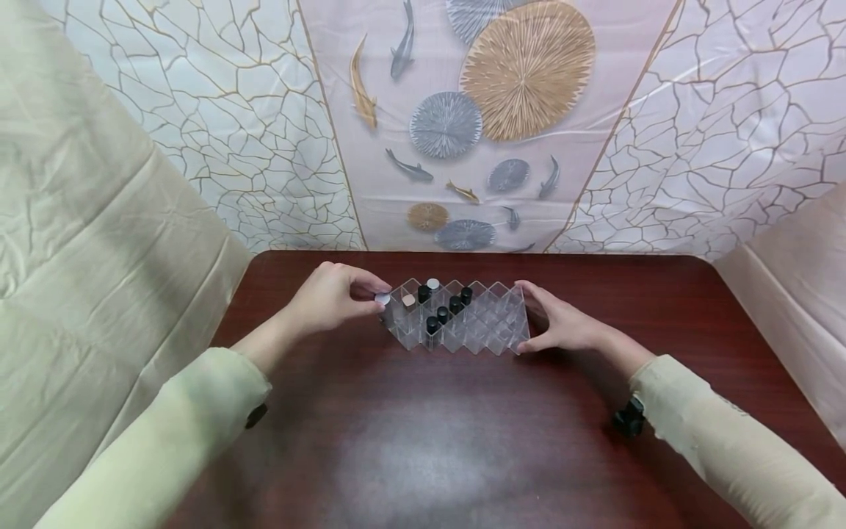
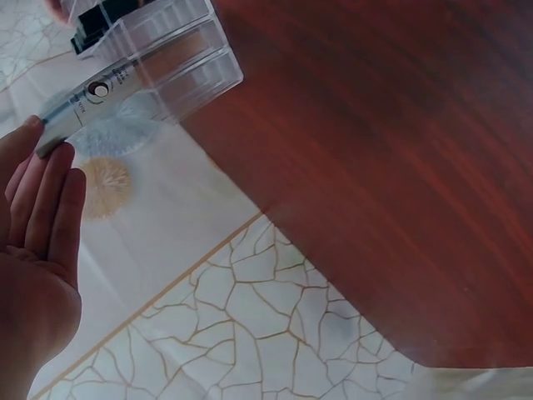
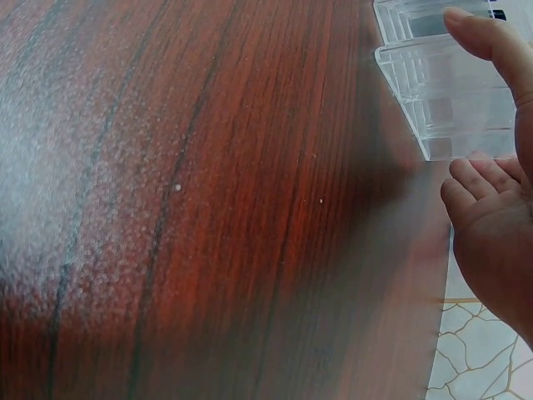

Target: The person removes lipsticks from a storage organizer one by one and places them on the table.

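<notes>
Evidently, the left hand [image 1: 330, 296] pinches a white-capped tube [image 1: 382, 299] at the left end of the clear rack [image 1: 476, 328] on the desk [image 1: 429, 426]; the right hand [image 1: 563, 323] grips the opposite end. Seating the tube appears in hand, the next move calling for a straight push.

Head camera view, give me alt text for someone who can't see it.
A person's left hand pinches a white-topped item at the left end of a clear diamond-grid organizer, while the right hand holds its right end. It stands on a dark reddish table, with black-topped items inside, before a fish-patterned backdrop.
</notes>
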{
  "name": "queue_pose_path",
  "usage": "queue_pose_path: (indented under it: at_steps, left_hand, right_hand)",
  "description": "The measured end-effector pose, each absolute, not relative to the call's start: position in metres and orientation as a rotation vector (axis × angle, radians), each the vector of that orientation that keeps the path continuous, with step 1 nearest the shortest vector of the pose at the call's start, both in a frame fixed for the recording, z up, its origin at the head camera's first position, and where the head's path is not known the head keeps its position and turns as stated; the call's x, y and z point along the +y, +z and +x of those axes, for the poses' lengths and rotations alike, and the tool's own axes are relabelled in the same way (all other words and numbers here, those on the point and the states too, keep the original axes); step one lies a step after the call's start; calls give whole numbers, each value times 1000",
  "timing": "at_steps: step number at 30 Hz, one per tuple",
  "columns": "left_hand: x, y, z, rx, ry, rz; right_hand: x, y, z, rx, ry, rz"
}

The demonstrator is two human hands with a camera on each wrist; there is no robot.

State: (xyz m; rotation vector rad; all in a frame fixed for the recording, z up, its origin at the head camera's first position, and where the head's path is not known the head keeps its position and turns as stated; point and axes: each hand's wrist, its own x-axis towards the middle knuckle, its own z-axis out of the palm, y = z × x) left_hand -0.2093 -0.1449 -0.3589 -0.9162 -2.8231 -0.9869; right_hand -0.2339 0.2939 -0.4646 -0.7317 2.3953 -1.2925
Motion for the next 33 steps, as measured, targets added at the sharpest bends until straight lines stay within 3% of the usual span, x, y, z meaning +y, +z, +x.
queue_pose_path:
  at_steps: [33]
  left_hand:
    - [-165, -424, -161, -2806, -1086, -1034]
  right_hand:
    - [294, -463, -234, 2429, -1244, -742]
